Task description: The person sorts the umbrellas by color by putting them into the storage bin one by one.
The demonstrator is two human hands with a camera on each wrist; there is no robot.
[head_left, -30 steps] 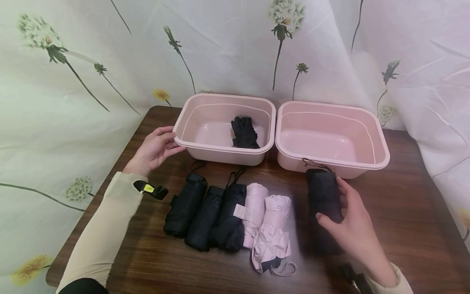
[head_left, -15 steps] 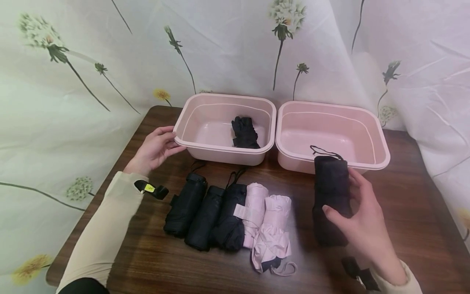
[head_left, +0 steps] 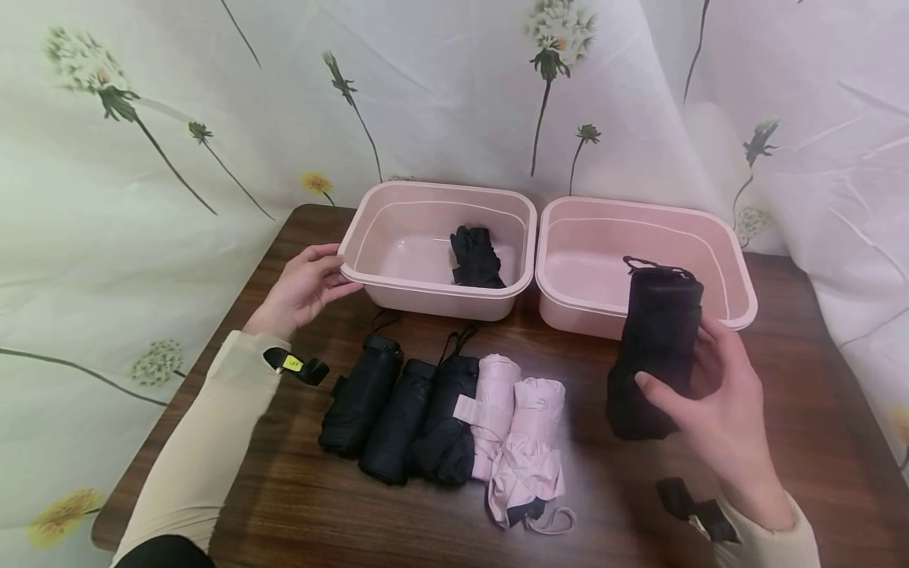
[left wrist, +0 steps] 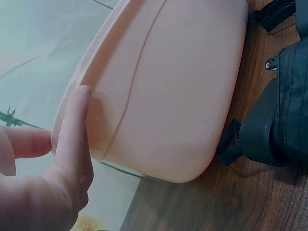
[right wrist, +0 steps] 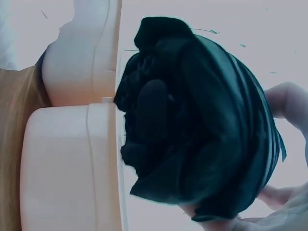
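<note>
My left hand (head_left: 301,288) pinches the left corner of the left pink basin (head_left: 440,303), thumb and fingers on either side of the rim (left wrist: 72,91). A black folded umbrella (head_left: 476,256) lies inside that basin, at its right side. My right hand (head_left: 724,406) grips another black folded umbrella (head_left: 656,347), raised off the table. Its looped cord end overlaps the right pink basin (head_left: 578,314) in the head view. The right wrist view shows the gathered fabric end of this umbrella (right wrist: 202,120) up close.
Between my hands, a row lies on the dark wooden table (head_left: 284,505): black folded umbrellas (head_left: 398,422) on the left and two pale pink ones (head_left: 527,450) on the right. A flower-print cloth (head_left: 440,95) hangs behind the basins.
My right hand has lifted the black umbrella up and to the right, from near the table to in front of the right basin. The left hand keeps its place on the rim.
</note>
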